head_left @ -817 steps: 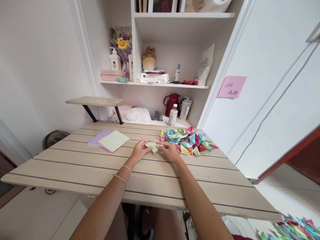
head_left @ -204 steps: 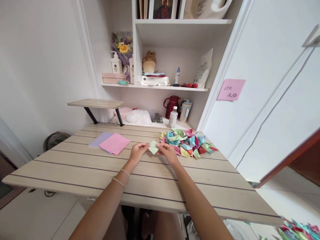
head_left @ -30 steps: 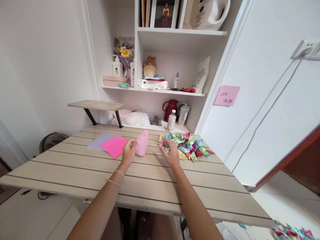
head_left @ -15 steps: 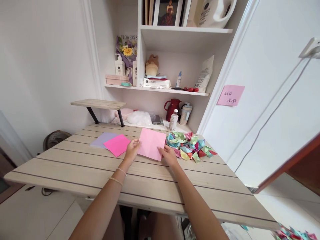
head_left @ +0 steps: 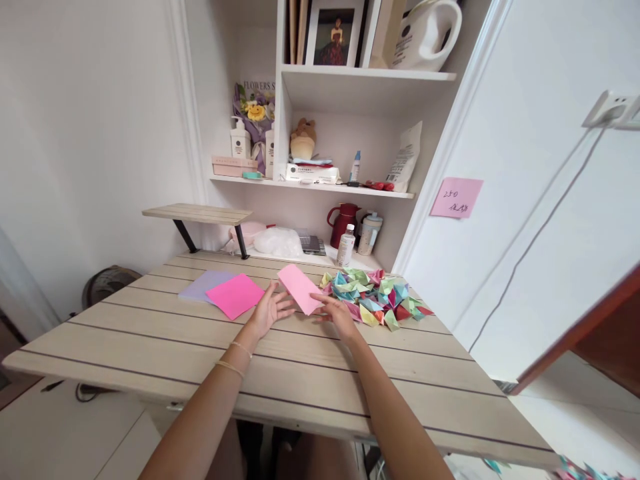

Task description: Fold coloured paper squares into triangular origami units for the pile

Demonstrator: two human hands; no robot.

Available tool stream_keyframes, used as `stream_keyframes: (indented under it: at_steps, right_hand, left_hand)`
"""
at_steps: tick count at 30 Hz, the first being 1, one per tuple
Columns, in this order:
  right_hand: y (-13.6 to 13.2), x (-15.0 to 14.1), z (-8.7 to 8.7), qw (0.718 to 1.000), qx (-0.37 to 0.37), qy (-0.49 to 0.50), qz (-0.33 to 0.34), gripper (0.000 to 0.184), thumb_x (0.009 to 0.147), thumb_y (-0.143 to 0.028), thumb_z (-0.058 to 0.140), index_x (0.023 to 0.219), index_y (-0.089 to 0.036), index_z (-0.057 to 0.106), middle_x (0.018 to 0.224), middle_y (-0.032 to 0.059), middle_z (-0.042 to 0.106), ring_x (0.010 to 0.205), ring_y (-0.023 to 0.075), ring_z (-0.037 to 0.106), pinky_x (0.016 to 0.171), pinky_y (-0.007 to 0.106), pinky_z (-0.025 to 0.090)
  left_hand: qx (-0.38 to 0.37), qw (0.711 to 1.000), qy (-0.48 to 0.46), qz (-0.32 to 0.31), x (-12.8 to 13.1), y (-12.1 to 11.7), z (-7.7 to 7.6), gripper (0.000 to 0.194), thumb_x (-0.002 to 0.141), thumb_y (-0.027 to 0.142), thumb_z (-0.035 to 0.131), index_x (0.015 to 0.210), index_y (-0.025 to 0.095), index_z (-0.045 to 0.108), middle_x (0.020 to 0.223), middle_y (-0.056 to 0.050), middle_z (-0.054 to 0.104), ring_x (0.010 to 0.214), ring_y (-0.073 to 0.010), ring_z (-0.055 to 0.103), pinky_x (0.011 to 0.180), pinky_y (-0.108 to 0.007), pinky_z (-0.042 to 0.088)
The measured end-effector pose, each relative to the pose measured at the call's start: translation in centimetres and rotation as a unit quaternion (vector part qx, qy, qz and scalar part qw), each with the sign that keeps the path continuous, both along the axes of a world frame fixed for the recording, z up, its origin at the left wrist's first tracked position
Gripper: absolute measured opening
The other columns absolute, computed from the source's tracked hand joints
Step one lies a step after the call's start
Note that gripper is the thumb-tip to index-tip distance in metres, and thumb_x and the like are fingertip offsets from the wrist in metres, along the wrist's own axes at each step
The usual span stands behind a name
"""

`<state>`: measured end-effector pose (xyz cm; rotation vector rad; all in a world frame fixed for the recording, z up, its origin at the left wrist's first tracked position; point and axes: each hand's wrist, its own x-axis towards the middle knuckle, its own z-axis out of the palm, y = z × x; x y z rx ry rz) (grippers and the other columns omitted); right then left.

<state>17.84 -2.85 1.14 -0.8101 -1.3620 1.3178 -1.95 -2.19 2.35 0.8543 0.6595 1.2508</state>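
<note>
A light pink paper sheet (head_left: 299, 287), folded over into a narrow strip, sits tilted just above the wooden table (head_left: 310, 373). My right hand (head_left: 338, 315) pinches its lower right corner. To its left, my left hand (head_left: 269, 311) has its fingers spread, fingertips close to the strip's left edge and holding nothing. A small stack of flat sheets lies left of the hands, a bright pink sheet (head_left: 235, 295) on top and a lilac sheet (head_left: 201, 287) under it. A pile of folded coloured paper pieces (head_left: 376, 293) lies right of the hands.
A low wooden riser shelf (head_left: 197, 213) stands at the table's back left. Behind the table are a red jug (head_left: 343, 221), a small bottle (head_left: 345, 245) and a plastic bag (head_left: 279, 241). Wall shelves hold bottles and boxes. A pink note (head_left: 456, 197) is stuck on the right wall.
Half a second ago both hands held the light pink sheet open and flat. Now it is folded to a narrow strip, my left hand has let go and spread, and my right hand keeps hold.
</note>
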Motion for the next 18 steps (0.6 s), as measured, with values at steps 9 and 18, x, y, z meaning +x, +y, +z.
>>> stream_keyframes:
  at_steps: [9,18]
  right_hand:
    - [-0.8,-0.8,0.7,0.998,0.019,-0.039,-0.046,0.029,0.069,-0.039,0.059,0.088,-0.019,0.065,0.100,0.0081,0.064,0.081,0.0200,0.062,0.058,0.028,0.050]
    - [-0.4,-0.7,-0.1,0.995,0.006,-0.063,-0.080,0.033,0.060,-0.046,0.068,0.064,-0.015,0.058,0.053,-0.0003,0.057,0.045,0.0106,0.052,0.044,0.022,0.044]
  left_hand:
    - [0.036,0.984,0.137,0.107,0.3,0.4,-1.1,0.046,0.060,0.025,0.073,0.101,0.013,0.055,0.099,-0.015,0.065,0.082,-0.0228,0.064,0.064,-0.030,0.051]
    - [0.070,0.980,0.183,-0.041,1.2,-0.4,-0.9,0.045,0.059,0.031,0.073,0.098,0.011,0.060,0.089,-0.014,0.068,0.076,-0.0217,0.064,0.061,-0.027,0.049]
